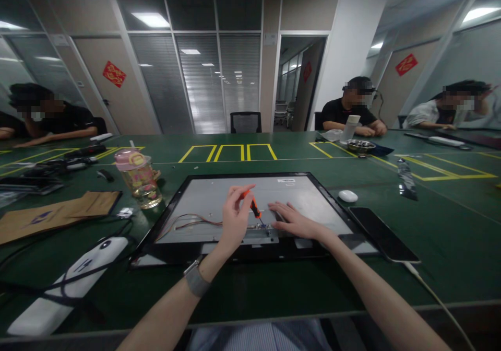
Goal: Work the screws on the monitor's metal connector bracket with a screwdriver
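Observation:
A flat display panel [195, 197] with a grey metal back and black frame lies on the green table in front of me. My left hand [237, 210], with a watch on its wrist, grips an orange and black screwdriver [255, 206]. The screwdriver tilts, its tip down at a small metal bracket [260, 235] near the panel's front edge. My right hand [295, 220] lies flat on the panel just right of the tip, fingers stretched out. Thin coloured wires [191, 217] run from the bracket area to the left.
Left of the panel stand a pink-lidded drink bottle [139, 181], a brown paper bag [58, 212] and a white power bank-like device [70, 285] with black cable. To the right lie a phone [381, 233] on a charging cable and a white earbud case [348, 196]. Several people sit across the table.

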Demonstrator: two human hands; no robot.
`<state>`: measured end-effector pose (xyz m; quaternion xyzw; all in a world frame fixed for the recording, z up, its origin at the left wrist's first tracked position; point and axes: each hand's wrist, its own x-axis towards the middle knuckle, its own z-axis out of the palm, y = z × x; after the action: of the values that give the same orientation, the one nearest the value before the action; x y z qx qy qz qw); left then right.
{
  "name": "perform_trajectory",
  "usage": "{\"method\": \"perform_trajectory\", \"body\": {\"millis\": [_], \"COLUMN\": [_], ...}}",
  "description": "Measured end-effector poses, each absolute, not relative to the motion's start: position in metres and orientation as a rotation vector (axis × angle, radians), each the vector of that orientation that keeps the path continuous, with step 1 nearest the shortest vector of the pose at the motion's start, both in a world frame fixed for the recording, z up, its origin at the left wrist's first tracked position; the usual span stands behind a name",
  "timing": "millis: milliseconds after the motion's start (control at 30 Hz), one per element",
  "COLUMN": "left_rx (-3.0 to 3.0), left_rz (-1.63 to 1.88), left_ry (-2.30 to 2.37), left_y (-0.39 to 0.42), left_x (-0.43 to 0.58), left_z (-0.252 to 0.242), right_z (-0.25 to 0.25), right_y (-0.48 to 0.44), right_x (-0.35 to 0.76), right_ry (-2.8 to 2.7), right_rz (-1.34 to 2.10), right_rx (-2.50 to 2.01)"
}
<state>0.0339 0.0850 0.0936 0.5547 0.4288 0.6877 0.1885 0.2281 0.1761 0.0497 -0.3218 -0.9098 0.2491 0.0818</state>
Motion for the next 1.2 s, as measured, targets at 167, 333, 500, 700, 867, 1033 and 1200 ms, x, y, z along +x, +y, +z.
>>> {"method": "perform_trajectory", "body": {"millis": [167, 333, 500, 700, 867, 1033, 1200], "left_rx": [1.515, 1.564, 1.596, 1.465, 1.532, 1.556, 1.452], "left_rz": [1.901, 1.953, 1.929, 1.874, 1.963, 1.956, 1.941], "left_ry": [1.077, 1.141, 1.171, 1.017, 1.127, 1.193, 1.143], "left_y": [0.0845, 0.0868, 0.0856, 0.0865, 0.0876, 0.0855, 0.0871], "left_x": [0.0328, 0.0334, 0.0343, 0.0306, 0.0308, 0.0321, 0.0307], "left_z": [0.0947, 0.094, 0.0944, 0.0912, 0.0933, 0.0973, 0.0934], "right_z": [0.0482, 0.0506, 0.0507, 0.0517, 0.0514, 0.0514, 0.0527], "right_y": [0.1777, 0.1754, 0.1752, 0.175, 0.1751, 0.1753, 0.1742], "right_x": [0.2283, 0.228, 0.2276, 0.228, 0.2284, 0.2282, 0.2282], "right_ry": [-2.731, -2.715, -2.716, -2.722, -2.715, -2.719, -2.729], "right_rz": [0.734, 0.756, 0.744, 0.742, 0.752, 0.732, 0.731], "right_rx": [-0.952, -0.955, -0.958, -0.957, -0.955, -0.967, -0.964]}}
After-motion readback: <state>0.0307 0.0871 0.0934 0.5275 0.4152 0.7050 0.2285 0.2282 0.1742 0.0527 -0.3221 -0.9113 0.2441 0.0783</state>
